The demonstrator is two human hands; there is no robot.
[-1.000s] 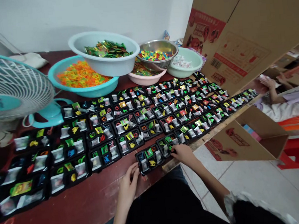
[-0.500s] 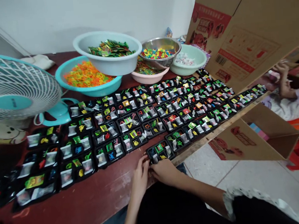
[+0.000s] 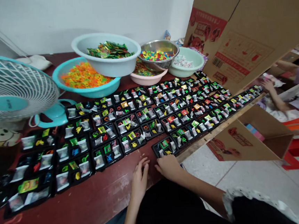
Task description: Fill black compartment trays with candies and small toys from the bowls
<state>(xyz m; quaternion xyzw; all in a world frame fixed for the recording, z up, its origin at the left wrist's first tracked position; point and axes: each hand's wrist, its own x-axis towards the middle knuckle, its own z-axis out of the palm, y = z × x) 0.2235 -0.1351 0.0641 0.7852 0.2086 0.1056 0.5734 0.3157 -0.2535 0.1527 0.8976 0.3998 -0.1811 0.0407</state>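
My right hand (image 3: 169,167) is at the near edge of a black plastic tray (image 3: 158,153), its fingers bent over that edge and the thumb beside it. In this tray lie small white packets, a green packet and a yellow toy figure. Its right side sits close against the neighbouring tray (image 3: 183,144). My left hand (image 3: 141,177) rests on the red-brown tabletop (image 3: 94,197), just left of the tray and apart from it. Its fingers are loosely stretched out, with nothing held.
Filled black trays cover the table in several rows. Behind them stand a blue basin (image 3: 87,93) of orange pieces, a pale basin (image 3: 109,66) of green packets, a steel bowl (image 3: 161,64) and a fan (image 3: 9,99). Cardboard boxes (image 3: 246,142) and a person's hand (image 3: 269,86) are at right.
The near tray has slid right, toward its neighbour, with my right hand at it. My left hand has come away from the tray and now lies apart on the table.
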